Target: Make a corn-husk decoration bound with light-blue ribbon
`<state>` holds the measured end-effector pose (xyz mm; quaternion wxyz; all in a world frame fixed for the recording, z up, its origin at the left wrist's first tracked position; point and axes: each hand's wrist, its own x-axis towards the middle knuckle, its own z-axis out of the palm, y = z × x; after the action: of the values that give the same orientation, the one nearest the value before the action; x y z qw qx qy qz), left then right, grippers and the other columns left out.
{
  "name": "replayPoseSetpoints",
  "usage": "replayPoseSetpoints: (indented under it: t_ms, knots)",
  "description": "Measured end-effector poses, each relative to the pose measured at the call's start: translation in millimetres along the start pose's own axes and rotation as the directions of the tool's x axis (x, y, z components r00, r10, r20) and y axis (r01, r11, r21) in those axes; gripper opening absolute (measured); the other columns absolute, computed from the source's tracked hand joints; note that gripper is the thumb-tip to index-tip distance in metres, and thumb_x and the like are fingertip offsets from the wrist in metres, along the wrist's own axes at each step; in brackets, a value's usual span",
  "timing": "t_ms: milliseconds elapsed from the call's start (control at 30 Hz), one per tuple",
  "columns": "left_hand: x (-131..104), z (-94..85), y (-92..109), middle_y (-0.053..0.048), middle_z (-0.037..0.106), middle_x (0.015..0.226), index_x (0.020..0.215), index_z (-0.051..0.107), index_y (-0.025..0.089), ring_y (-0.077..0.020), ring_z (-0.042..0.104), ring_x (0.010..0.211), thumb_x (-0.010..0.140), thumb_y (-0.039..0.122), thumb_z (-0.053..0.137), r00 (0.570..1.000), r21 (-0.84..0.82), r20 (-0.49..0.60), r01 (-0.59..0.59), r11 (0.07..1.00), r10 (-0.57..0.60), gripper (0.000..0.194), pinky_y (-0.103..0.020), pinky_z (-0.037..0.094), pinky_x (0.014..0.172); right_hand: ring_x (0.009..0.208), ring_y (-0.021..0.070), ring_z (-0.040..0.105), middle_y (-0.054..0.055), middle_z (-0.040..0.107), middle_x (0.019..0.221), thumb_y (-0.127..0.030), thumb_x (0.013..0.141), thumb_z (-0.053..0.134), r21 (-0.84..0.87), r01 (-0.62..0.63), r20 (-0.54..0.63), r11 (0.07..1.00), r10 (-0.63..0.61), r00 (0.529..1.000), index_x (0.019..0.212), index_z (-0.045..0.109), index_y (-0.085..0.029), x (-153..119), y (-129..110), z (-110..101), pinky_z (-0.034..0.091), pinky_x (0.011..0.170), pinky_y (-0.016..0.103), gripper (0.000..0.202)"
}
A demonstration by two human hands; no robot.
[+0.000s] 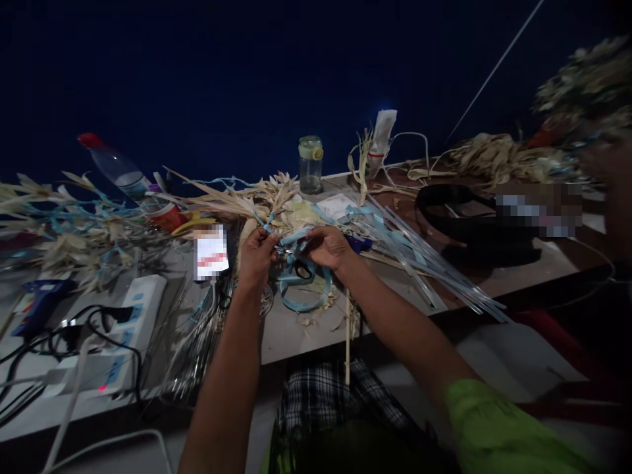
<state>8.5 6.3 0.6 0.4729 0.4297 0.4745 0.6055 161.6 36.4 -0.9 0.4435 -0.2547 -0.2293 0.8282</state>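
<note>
In the head view my left hand (257,255) pinches the blue-wrapped stem (264,224) of a dried husk flower (279,191), just over the near part of the table. My right hand (328,247) is closed with fingertips together on a light blue ribbon (295,236), a short way to the right. Below it, a loop of blue ribbon (301,304) lies on the table. Dark scissors handles (302,266) show beside my right fingers; whether that hand touches them I cannot tell. Husk scraps (323,306) lie around the loop.
At the left are a power strip (143,309), a blue glue gun (42,299) and bundled wires (197,355). Clear sticks (424,257) lie to the right, near a black strap (444,197). A jar (311,168) and a tilted bottle (118,168) stand behind. A co-worker's hand (609,184) is far right.
</note>
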Motion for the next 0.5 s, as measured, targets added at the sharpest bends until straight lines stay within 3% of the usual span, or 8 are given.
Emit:
replayPoseSetpoints:
  t_ms: [167, 233, 367, 433, 500]
  knots:
    - [-0.6, 0.2, 1.3, 0.009, 0.044, 0.050, 0.065, 0.043, 0.017, -0.0012, 0.034, 0.034, 0.061, 0.028, 0.067, 1.000, -0.006, -0.009, 0.015, 1.000, -0.015, 0.027, -0.014, 0.021, 0.033, 0.047, 0.0090, 0.042, -0.005, 0.044, 0.049, -0.029, 0.063, 0.055, -0.190, 0.137, -0.124, 0.972, -0.162, 0.979, 0.059, 0.042, -0.019, 0.6, -2.6, 1.8, 0.039, 0.052, 0.024, 0.017]
    - [-1.2, 0.3, 2.8, 0.009, 0.043, 0.049, 0.065, 0.042, 0.017, -0.0013, 0.034, 0.033, 0.061, 0.028, 0.067, 1.000, 0.002, -0.007, 0.026, 1.000, -0.026, 0.028, -0.015, 0.020, 0.033, 0.048, 0.0088, 0.042, -0.005, 0.045, 0.051, -0.036, 0.061, 0.061, -0.299, 0.176, -0.128, 0.938, -0.222, 0.967, 0.062, 0.044, -0.019, 1.4, -2.5, 2.1, 0.038, 0.053, 0.023, 0.023]
    - [-1.6, -0.7, 3.8, 0.009, 0.043, 0.048, 0.065, 0.043, 0.017, -0.0014, 0.035, 0.033, 0.062, 0.028, 0.066, 1.000, 0.026, -0.007, 0.019, 0.999, -0.019, 0.026, -0.015, 0.020, 0.034, 0.048, 0.0074, 0.041, -0.006, 0.044, 0.051, -0.038, 0.055, 0.068, -0.460, 0.157, -0.090, 0.874, -0.222, 0.971, 0.060, 0.044, -0.018, -0.9, -4.4, 1.5, 0.034, 0.049, 0.021, 0.031]
    - [-1.3, -1.4, 3.1, 0.009, 0.042, 0.048, 0.064, 0.043, 0.017, -0.0017, 0.035, 0.033, 0.063, 0.028, 0.066, 1.000, 0.042, -0.015, 0.005, 0.999, -0.004, 0.026, -0.015, 0.020, 0.034, 0.047, 0.0064, 0.037, -0.006, 0.042, 0.049, -0.039, 0.055, 0.067, -0.550, 0.141, -0.122, 0.823, -0.246, 0.962, 0.057, 0.043, -0.018, -3.5, -6.9, 1.2, 0.030, 0.047, 0.021, 0.033]
    - [-0.6, -2.0, 2.1, 0.010, 0.041, 0.047, 0.064, 0.043, 0.017, -0.0019, 0.035, 0.033, 0.063, 0.028, 0.065, 1.000, 0.056, -0.021, -0.005, 0.998, 0.006, 0.025, -0.015, 0.021, 0.034, 0.047, 0.0061, 0.035, -0.006, 0.041, 0.049, -0.039, 0.058, 0.065, -0.686, 0.138, -0.138, 0.714, -0.313, 0.940, 0.056, 0.044, -0.017, -6.6, -9.7, 1.7, 0.029, 0.048, 0.021, 0.030]
